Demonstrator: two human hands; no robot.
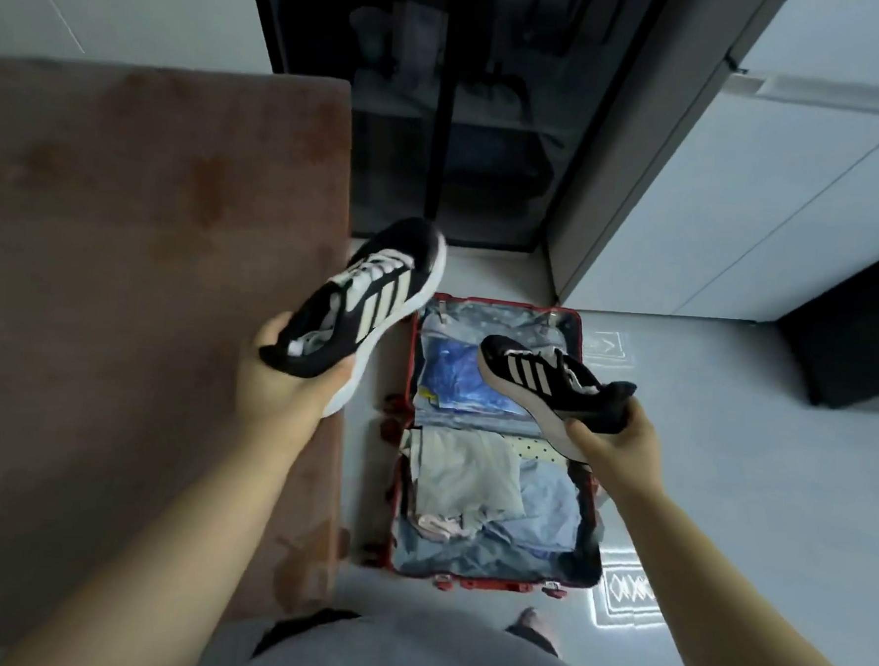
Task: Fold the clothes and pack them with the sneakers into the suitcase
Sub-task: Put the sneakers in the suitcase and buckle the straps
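Left hand [291, 375] grips one black sneaker [362, 297] by the heel, centre frame. Right hand [611, 436] grips the second sneaker [543, 377] above the open red suitcase [588, 342], with clothes [469, 479] inside, lower centre.

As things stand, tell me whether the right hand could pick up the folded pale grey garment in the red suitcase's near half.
Probably not yet: the right hand grips a black pale-striped sneaker, so it is occupied. The folded pale grey garment lies uncovered.
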